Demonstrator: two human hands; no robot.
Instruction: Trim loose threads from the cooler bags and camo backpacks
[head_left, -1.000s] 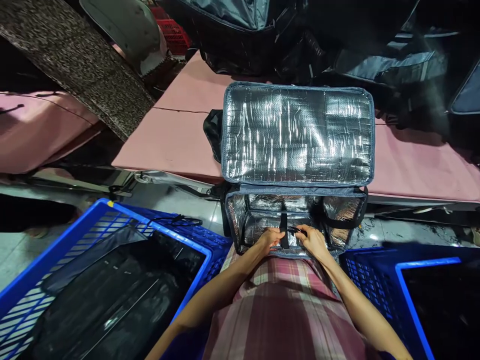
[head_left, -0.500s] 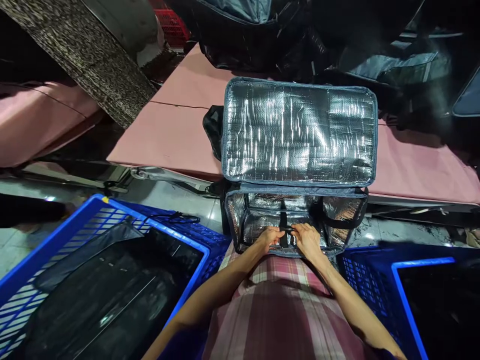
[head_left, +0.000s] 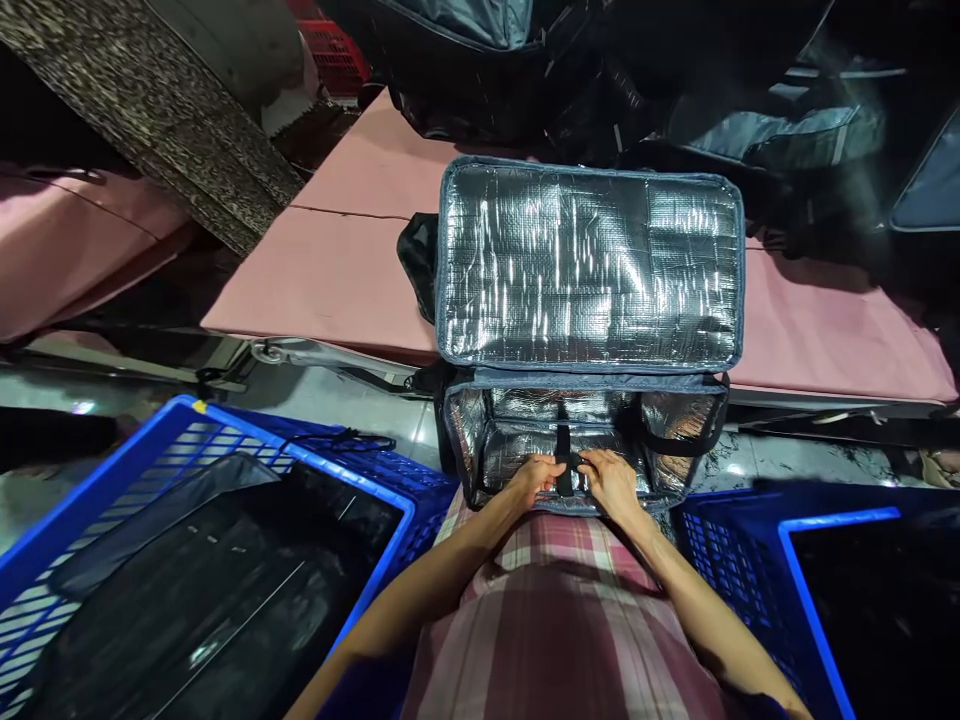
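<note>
An insulated cooler bag [head_left: 679, 420] with a silver foil lining sits right in front of me. Its lid [head_left: 589, 265] is flipped back onto the pink table [head_left: 337, 270]. A black strap [head_left: 562, 445] runs down the inside of the near wall. My left hand [head_left: 536, 477] and my right hand [head_left: 611, 480] meet at this strap, fingers pinched on its buckle or end. A black carry handle [head_left: 686, 445] hangs inside the bag on the right.
A blue plastic crate [head_left: 105, 500] holding dark flat pieces stands at my lower left. Another blue crate [head_left: 847, 560] stands at my lower right. Dark bags [head_left: 487, 60] pile up at the back of the table. A speckled beam [head_left: 157, 110] crosses the upper left.
My right hand has slid left along the bag's near wall and closed in on the strap beside my left hand. The view has shifted slightly.
</note>
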